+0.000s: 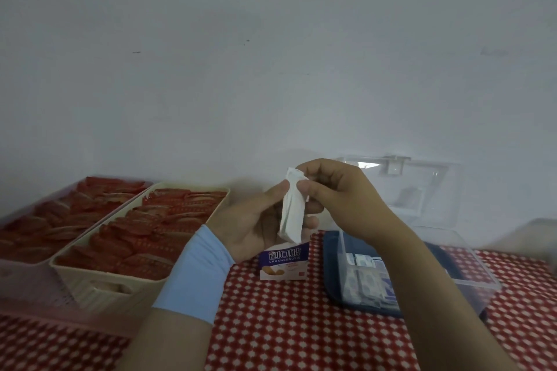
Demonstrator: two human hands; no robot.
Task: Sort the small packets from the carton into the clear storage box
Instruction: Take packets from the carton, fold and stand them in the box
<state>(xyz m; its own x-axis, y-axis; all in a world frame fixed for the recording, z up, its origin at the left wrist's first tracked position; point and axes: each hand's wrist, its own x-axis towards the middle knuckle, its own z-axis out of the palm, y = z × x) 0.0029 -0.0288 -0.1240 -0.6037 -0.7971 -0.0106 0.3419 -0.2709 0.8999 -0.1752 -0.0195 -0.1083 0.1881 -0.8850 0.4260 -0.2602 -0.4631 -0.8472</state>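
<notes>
A stack of small white packets [291,214] is held upright in front of me. My left hand [256,223] grips its lower part, thumb on the left edge. My right hand [340,193] pinches the top of the stack with thumb and fingers. Below them a small purple and white carton [283,263] stands on the red patterned tablecloth. To the right the clear storage box [470,262] sits with its lid [422,187] raised against the wall; several blue and white packets [366,280] lie inside it.
The clear box rests on a dark blue tray [331,280]. At the left stand a cream basket [120,283] and a pink basket [27,286], both filled with red packets. A white wall rises right behind the table.
</notes>
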